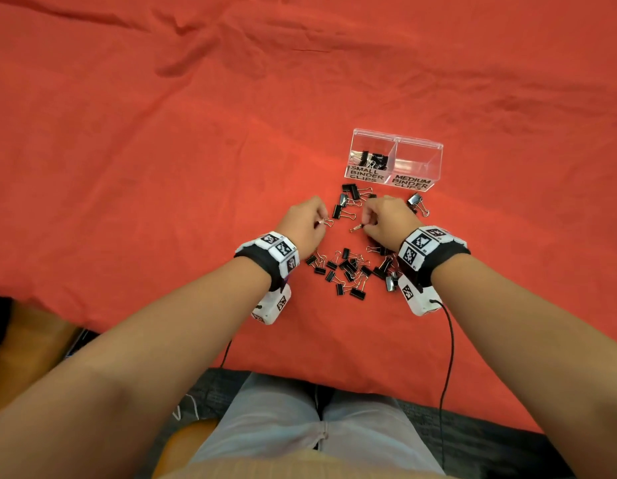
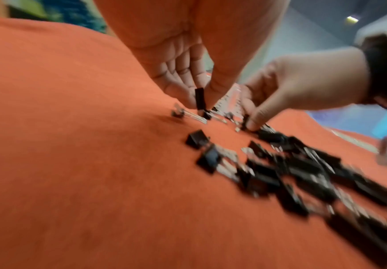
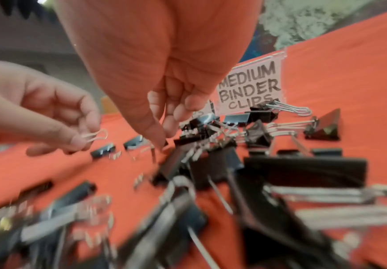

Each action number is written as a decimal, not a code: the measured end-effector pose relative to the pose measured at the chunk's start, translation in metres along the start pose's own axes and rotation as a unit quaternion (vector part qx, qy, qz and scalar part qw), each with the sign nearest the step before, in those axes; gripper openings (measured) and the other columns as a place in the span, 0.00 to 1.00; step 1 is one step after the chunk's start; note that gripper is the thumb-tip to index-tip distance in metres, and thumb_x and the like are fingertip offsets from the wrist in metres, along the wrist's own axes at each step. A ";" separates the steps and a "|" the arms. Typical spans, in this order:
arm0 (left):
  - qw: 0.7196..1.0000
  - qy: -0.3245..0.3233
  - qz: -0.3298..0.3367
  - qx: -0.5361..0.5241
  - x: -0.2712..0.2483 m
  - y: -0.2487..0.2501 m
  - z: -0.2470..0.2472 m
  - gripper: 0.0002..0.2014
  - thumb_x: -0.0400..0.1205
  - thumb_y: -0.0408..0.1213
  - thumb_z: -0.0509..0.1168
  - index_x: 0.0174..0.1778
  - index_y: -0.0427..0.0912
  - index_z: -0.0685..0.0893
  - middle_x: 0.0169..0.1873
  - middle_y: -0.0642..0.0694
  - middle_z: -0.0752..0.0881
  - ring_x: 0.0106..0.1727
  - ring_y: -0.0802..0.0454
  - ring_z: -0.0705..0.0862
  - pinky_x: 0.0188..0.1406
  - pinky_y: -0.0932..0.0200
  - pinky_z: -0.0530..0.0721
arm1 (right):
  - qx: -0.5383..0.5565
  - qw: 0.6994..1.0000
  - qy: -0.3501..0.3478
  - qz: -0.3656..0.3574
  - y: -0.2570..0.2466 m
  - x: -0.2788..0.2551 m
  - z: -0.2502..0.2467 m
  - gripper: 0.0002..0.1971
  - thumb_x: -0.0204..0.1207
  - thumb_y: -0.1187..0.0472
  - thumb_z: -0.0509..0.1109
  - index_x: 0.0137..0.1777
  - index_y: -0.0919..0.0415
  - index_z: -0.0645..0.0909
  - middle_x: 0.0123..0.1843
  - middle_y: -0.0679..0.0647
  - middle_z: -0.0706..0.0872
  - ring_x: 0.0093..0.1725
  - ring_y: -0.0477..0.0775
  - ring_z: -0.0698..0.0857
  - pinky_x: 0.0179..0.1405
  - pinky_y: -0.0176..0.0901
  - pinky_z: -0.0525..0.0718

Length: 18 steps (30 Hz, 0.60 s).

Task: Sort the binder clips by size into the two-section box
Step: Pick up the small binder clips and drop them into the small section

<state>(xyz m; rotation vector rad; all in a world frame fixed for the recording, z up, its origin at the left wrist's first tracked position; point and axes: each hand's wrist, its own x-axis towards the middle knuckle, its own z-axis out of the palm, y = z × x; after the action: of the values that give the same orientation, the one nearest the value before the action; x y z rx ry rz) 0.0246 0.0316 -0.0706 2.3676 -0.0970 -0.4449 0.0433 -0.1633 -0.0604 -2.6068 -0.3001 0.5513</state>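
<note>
Head view: a table covered with a red cloth (image 1: pixel 162 167) carries a clear two-section box (image 1: pixel 397 141) right of centre in the frame. Its left section, labelled SMALL BINDER CLIPS, holds a few black clips (image 1: pixel 374 160); the right section, labelled MEDIUM BINDER CLIPS, shows no clips. Loose black binder clips lie in two groups: a small cluster (image 1: pixel 348 200) just below the box, and a larger pile (image 1: pixel 348 271) lower in the frame, between the two wrists. One larger clip (image 1: pixel 416 202) lies apart, below the box's right section. The left hand (image 1: pixel 305 223) is at centre frame, fingers curled, pinching a small clip (image 1: pixel 323 223) by its wire handle; the left wrist view shows that clip's black body (image 2: pixel 199 98) held between thumb and fingers just above the cloth. The right hand (image 1: pixel 390 217) is just to its right, fingers curled downward, thumb and forefinger closed on another small clip (image 1: pixel 357 228) whose wire handle projects to the left; the right wrist view is blurred at the fingertips (image 3: pixel 162 140), so the grip itself cannot be confirmed there. The hands are near each other but apart. Both wrists wear bands with black-and-white markers.
</note>
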 end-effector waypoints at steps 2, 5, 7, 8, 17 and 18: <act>0.998 0.041 -0.042 -0.034 0.005 -0.007 -0.011 0.10 0.79 0.29 0.63 0.54 0.44 0.78 0.39 0.51 0.81 0.34 0.55 0.78 0.39 0.58 0.80 | 0.047 0.998 0.042 0.019 0.000 0.003 -0.008 0.06 0.70 0.72 0.67 0.40 0.61 0.80 0.39 0.52 0.83 0.40 0.50 0.80 0.41 0.37 0.83; 0.996 0.057 -0.068 -0.005 0.013 -0.014 -0.023 0.13 0.80 0.28 0.60 0.59 0.42 0.78 0.46 0.44 0.82 0.43 0.48 0.81 0.50 0.54 0.80 | 0.049 0.997 0.062 0.010 -0.002 0.015 -0.022 0.06 0.70 0.71 0.68 0.43 0.62 0.81 0.42 0.53 0.84 0.41 0.51 0.81 0.40 0.35 0.82; 0.996 0.048 -0.068 0.030 0.016 -0.016 -0.025 0.13 0.80 0.28 0.58 0.59 0.39 0.81 0.53 0.39 0.82 0.53 0.43 0.81 0.57 0.54 0.77 | 0.011 0.999 0.030 -0.016 -0.002 0.020 -0.022 0.07 0.69 0.68 0.71 0.46 0.59 0.82 0.46 0.53 0.85 0.46 0.52 0.82 0.47 0.42 0.83; 0.996 0.042 -0.068 0.038 0.017 -0.016 -0.025 0.13 0.80 0.27 0.58 0.57 0.38 0.82 0.56 0.38 0.81 0.57 0.42 0.81 0.59 0.55 0.77 | -0.013 1.000 0.003 -0.026 -0.003 0.021 -0.017 0.08 0.69 0.66 0.72 0.47 0.58 0.83 0.47 0.52 0.84 0.47 0.52 0.81 0.49 0.43 0.83; 0.999 0.015 -0.009 0.029 0.011 -0.004 -0.014 0.08 0.81 0.32 0.60 0.46 0.35 0.84 0.50 0.42 0.84 0.52 0.46 0.81 0.54 0.56 0.78 | -0.053 0.998 -0.020 -0.008 -0.002 0.012 0.005 0.08 0.72 0.65 0.70 0.51 0.63 0.81 0.51 0.58 0.83 0.54 0.57 0.80 0.48 0.39 0.73; 0.999 -0.012 0.006 0.041 0.008 -0.002 -0.011 0.08 0.81 0.32 0.60 0.46 0.36 0.84 0.48 0.43 0.84 0.48 0.49 0.79 0.51 0.58 0.77 | -0.041 0.999 -0.016 -0.004 -0.003 0.010 0.001 0.07 0.72 0.63 0.70 0.49 0.63 0.80 0.48 0.57 0.83 0.51 0.57 0.81 0.46 0.40 0.75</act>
<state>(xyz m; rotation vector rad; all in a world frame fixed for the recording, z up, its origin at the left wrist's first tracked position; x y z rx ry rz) 0.0361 0.0382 -0.0668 2.4405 -0.1413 -0.4713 0.0518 -0.1572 -0.0629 -2.6755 -0.3516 0.5908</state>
